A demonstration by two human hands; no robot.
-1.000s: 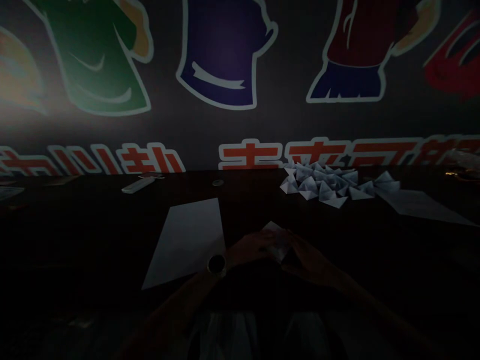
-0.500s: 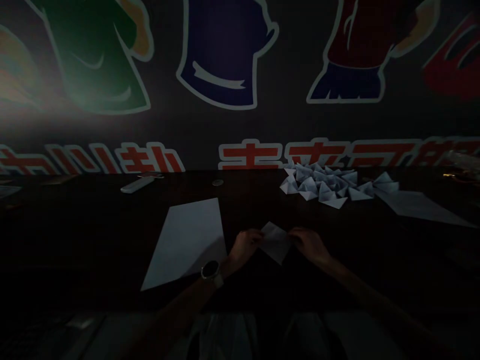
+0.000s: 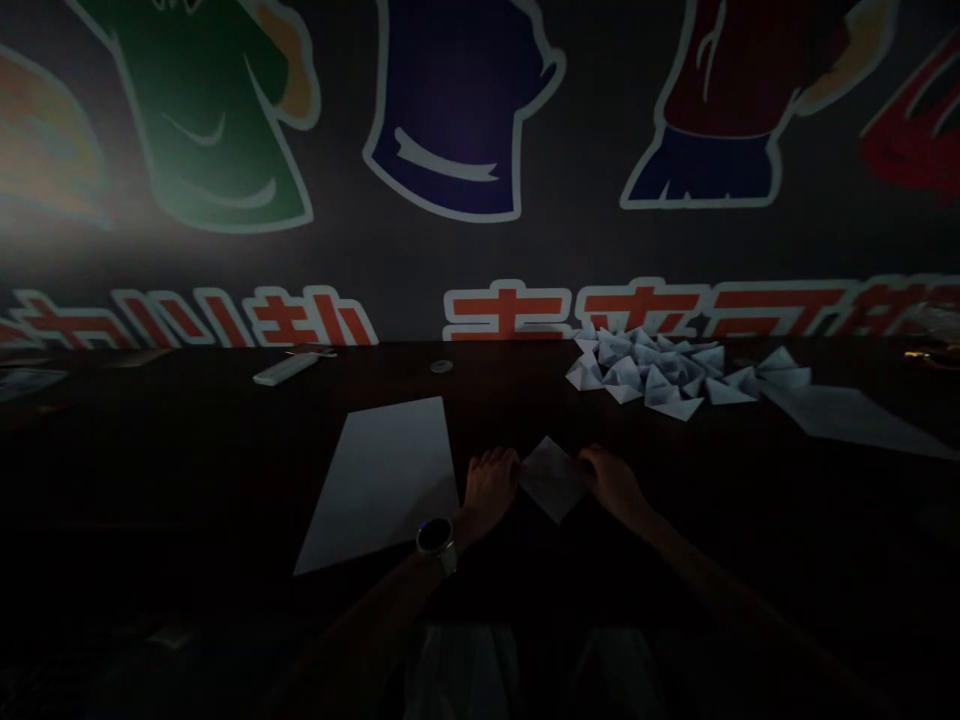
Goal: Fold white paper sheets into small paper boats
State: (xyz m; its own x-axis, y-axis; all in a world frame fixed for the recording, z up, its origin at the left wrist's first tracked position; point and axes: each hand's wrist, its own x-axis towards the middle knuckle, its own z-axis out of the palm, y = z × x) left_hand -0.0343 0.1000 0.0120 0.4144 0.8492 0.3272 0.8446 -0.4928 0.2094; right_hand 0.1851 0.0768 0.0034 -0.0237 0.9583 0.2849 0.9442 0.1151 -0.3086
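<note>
A small folded square of paper [image 3: 553,480] is held between my two hands, turned so its corners point up, down and to the sides. My left hand [image 3: 491,484], with a watch [image 3: 435,537] on its wrist, pinches the left corner. The right corner is pinched by my right hand [image 3: 609,482]. Left of my left hand lies a larger white sheet of paper [image 3: 386,480] flat on the dark table, partly in shadow. The light is dim, so the fingertips show poorly.
A heap of folded paper pieces [image 3: 645,362] sits at the back right of the table. Another sheet [image 3: 855,412] lies to its right. At the back left are a white oblong object [image 3: 286,369] and a small round disc [image 3: 442,366]. A painted wall [image 3: 337,250] rises behind.
The view has shifted slightly, moving everything a little rightward. My left hand has turned so its knuckles point more upward. Both hands still hold the paper by its side corners.
</note>
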